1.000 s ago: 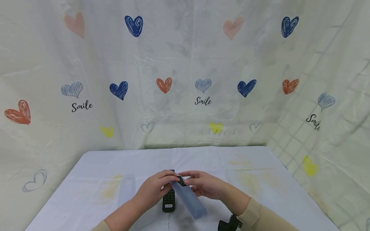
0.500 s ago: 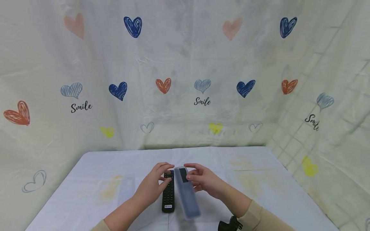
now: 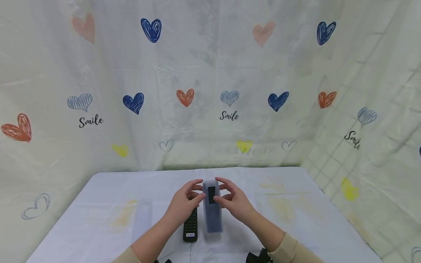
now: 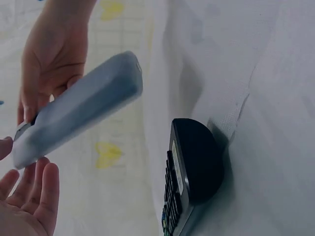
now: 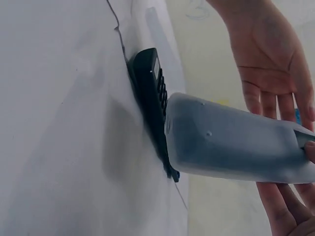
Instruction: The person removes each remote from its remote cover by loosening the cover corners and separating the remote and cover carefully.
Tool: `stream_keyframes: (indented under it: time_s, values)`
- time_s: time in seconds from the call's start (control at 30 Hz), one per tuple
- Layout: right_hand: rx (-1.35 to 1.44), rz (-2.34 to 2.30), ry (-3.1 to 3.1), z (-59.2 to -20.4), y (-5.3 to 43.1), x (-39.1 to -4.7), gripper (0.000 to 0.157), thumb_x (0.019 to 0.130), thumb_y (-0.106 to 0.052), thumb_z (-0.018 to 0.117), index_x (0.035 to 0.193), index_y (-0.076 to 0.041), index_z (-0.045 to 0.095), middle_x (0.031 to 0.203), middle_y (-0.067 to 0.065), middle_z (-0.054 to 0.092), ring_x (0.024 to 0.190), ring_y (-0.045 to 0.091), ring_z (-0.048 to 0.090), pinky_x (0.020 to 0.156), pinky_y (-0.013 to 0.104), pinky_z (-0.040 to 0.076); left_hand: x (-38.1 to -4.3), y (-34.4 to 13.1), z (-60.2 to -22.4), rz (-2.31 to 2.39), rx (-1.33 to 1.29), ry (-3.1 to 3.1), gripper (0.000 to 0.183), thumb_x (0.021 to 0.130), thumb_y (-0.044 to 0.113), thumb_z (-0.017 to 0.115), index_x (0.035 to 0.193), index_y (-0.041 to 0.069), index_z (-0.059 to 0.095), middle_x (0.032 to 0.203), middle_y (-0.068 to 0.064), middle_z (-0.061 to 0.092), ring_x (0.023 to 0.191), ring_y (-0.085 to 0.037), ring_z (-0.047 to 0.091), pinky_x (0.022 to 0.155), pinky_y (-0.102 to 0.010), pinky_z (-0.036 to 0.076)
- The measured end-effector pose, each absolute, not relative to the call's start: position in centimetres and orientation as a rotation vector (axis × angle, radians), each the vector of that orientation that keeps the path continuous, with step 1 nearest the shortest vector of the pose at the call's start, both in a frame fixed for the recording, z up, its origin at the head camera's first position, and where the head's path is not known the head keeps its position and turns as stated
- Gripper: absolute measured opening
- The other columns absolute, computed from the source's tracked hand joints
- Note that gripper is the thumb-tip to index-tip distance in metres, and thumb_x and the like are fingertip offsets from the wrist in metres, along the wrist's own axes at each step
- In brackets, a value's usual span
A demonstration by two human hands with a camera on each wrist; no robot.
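Above the table, a translucent blue-grey remote-control cover (image 3: 213,219) hangs near upright, with a dark rectangle near its upper end. Whether anything lies inside cannot be told. My right hand (image 3: 237,202) holds it at the upper right, thumb by the dark rectangle and fingers behind. My left hand (image 3: 182,202) is at the opposite edge; its loosely extended fingers and thumb reach the cover's side, with no firm grip visible. Under the left hand, a black remote control (image 3: 190,228) lies on the table, its upper part hidden. The left wrist view shows that remote's (image 4: 197,162) rounded end.
A white cloth covers the table (image 3: 263,226), with faint yellow marks. Behind it hangs a pale curtain (image 3: 197,146) printed with hearts. A black object (image 3: 258,256) sits beside the right sleeve at the lower edge.
The cover has swung from a slant to near upright and moved slightly away from me. My left hand leaves the cover, then comes back to its left edge. The black remote stays put.
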State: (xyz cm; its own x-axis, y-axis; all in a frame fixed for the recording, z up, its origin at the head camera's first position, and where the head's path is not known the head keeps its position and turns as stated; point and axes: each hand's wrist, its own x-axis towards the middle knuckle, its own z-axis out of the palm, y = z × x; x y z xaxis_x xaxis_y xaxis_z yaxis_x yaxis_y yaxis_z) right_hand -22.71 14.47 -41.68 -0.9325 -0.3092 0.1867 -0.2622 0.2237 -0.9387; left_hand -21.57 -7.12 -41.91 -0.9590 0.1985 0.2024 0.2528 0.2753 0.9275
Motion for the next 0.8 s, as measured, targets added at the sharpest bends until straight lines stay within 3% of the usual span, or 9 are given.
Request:
stream_keyframes:
  time_s: [0.33,0.57,0.8]
  values:
    - [-0.513,-1.767,2.593,-42.8,14.4,-23.1,0.057,0.089,-0.014,0.075,0.138,-0.026,0.049,0.115,0.008,0.062,0.091,0.02,0.07,0.08,0.035,0.058,-23.0,-5.7,-42.6,-1.625,-0.413,-2.541,0.046,0.092,0.034,0.072,0.135,0.031,0.057,0.113,0.004,0.063,0.098,-0.015,0.062,0.073,-0.033,0.053]
    - [-0.564,-1.706,2.692,-43.2,14.5,-23.6,0.052,0.09,-0.014,0.074,0.136,-0.017,0.05,0.112,0.007,0.064,0.097,0.025,0.068,0.082,0.039,0.058,-23.1,-5.2,-42.5,-1.485,-0.44,-2.585,0.044,0.092,0.035,0.072,0.133,0.026,0.059,0.109,0.007,0.063,0.097,-0.014,0.062,0.07,-0.032,0.052]
    - [-0.604,-1.712,2.727,-43.2,14.1,-24.0,0.045,0.088,-0.013,0.076,0.128,-0.016,0.054,0.111,0.003,0.066,0.101,0.019,0.067,0.082,0.03,0.057,-23.0,-5.0,-42.1,-1.335,-0.427,-2.588,0.038,0.091,0.034,0.074,0.126,0.023,0.064,0.108,0.008,0.063,0.095,-0.011,0.061,0.068,-0.026,0.052]
